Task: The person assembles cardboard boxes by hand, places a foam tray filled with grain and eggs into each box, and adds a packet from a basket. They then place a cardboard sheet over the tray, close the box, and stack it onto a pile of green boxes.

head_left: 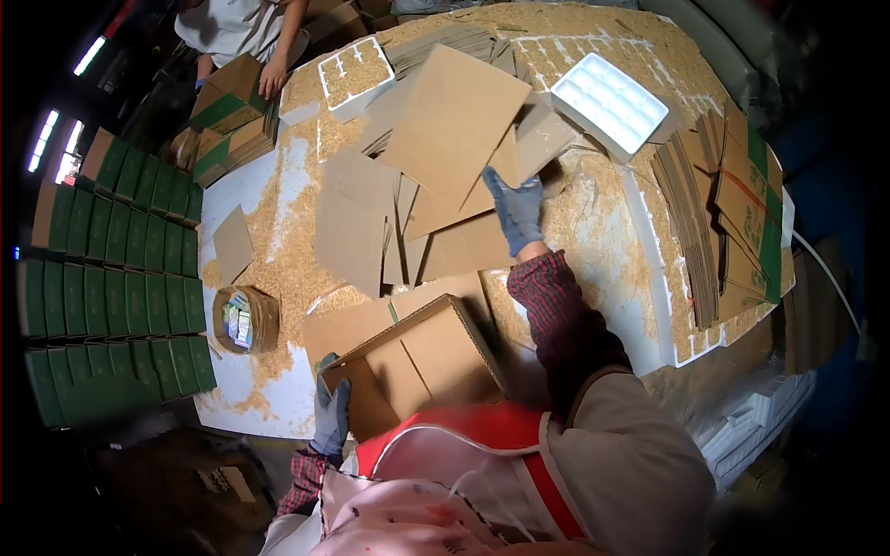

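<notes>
My left hand (332, 408), in a grey glove, grips the left side of an open, empty cardboard box (422, 366) held near my body. My right hand (517, 206), also gloved, reaches forward over the table with its fingers apart, beside the right edge of loose cardboard sheets (456, 120). One large square sheet lies tilted on top of the heap, its lower corner left of my right hand. Nothing shows in the right hand's fingers. The box flaps spread toward the sheets.
Green-and-brown boxes (111, 287) are stacked at the left. A round tub (246, 320) holds small packets. A white tray (609, 107) stands behind right, near flattened cartons (742, 213). A co-worker's hand (273, 76) touches a box at the back left.
</notes>
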Demonstrator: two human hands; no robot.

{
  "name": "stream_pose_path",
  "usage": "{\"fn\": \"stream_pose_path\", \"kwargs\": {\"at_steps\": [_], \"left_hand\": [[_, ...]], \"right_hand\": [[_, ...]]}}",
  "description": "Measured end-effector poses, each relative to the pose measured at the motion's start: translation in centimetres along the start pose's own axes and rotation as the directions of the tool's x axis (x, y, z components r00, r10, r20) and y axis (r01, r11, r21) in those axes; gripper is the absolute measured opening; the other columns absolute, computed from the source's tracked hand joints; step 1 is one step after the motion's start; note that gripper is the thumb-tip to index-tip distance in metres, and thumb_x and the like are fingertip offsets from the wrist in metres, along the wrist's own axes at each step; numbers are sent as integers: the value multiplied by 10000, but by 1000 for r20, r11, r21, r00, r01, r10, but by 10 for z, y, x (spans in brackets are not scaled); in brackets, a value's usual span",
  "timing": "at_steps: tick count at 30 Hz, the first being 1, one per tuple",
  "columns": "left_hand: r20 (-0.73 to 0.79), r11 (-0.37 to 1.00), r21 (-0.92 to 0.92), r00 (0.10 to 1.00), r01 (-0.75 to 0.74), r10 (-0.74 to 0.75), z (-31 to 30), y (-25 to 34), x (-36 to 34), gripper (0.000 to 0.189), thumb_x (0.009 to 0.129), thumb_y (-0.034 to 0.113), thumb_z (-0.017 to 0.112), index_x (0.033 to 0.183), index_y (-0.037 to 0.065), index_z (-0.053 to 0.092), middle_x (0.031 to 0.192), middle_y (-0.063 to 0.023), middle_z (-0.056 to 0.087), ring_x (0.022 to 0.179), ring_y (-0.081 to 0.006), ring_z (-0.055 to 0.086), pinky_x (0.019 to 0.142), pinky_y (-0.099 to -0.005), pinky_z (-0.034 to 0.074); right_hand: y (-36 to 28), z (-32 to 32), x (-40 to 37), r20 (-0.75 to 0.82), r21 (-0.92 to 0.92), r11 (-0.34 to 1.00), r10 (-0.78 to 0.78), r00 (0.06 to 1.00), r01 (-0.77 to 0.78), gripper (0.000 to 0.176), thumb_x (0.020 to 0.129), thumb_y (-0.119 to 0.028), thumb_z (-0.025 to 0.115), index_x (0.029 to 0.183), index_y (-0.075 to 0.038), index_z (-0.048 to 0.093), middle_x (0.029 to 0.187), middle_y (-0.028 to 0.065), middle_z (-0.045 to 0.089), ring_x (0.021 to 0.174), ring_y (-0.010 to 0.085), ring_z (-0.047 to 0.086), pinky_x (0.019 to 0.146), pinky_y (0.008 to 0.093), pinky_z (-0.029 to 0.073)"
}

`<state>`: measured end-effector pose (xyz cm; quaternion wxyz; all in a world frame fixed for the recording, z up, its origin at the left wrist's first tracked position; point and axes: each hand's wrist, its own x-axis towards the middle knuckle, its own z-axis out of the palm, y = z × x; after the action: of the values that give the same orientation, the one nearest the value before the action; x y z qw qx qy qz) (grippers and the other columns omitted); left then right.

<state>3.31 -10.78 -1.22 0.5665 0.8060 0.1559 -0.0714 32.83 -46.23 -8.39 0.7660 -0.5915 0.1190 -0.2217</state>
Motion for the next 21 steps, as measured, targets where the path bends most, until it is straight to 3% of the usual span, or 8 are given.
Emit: {"fn": "stream_pose_path", "kwargs": {"at_steps": [5,6,8,10,14,16,18,21], "left_hand": [[-43,999,19,999,28,-27,11,27,-3,504,981,129,541,1440,-3,380,1383,-91,489,1233,-162,468,1048,-299,385],[-48,999,43,999,23,-21,14,35,-3,506,982,128,541,1441,-6,378,1382,-91,491,1236,-162,466,1048,-299,385],[-36,998,56,999,36,-34,13,35,-5,507,983,128,541,1442,-9,377,1379,-91,495,1242,-164,461,1051,-300,382],[-1,998,29,998,62,-62,3,11,0,507,984,127,542,1444,-8,376,1376,-90,498,1247,-169,455,1059,-304,373],[-6,999,28,999,31,-31,1,2,2,493,981,122,543,1430,1,381,1357,-93,492,1242,-167,454,1051,-299,373],[-29,998,-4,997,66,-66,6,9,1,520,971,115,552,1442,-4,368,1372,-100,478,1248,-172,449,1055,-303,372],[-45,999,34,999,21,-20,6,3,0,524,966,115,556,1442,-1,369,1372,-103,474,1240,-173,453,1051,-304,376],[-57,997,5,995,83,-83,5,1,-7,523,958,108,563,1434,0,376,1363,-111,480,1250,-170,450,1042,-303,388]], "right_hand": [[-2,91,-39,237,-550,832,65,969,79,475,710,-346,821,579,41,580,570,259,534,547,396,570,601,425,495],[-2,104,-46,408,-647,746,161,899,160,396,722,-323,798,750,35,632,718,268,614,707,408,634,685,447,519],[27,130,-64,558,-459,773,-132,819,438,455,742,-310,770,1048,-11,614,979,265,639,903,405,637,795,468,518],[35,137,-72,682,-508,776,98,725,373,601,761,-300,749,1262,-78,500,1200,250,572,1030,410,597,887,470,501],[73,86,-79,782,-567,611,189,594,553,884,736,-544,750,1345,30,467,1325,254,531,1208,390,523,1043,421,410],[-3,25,-63,813,-179,981,106,573,71,731,844,-483,696,1317,35,490,1358,235,528,1246,350,524,1095,392,367],[-5,-59,-14,663,-598,782,357,659,178,505,970,-334,547,1346,-9,455,1336,170,532,1202,312,529,1034,399,412],[151,-197,62,195,-183,917,388,901,-355,334,1017,-217,398,1311,-71,460,1260,104,530,1115,256,529,897,377,474]]}}
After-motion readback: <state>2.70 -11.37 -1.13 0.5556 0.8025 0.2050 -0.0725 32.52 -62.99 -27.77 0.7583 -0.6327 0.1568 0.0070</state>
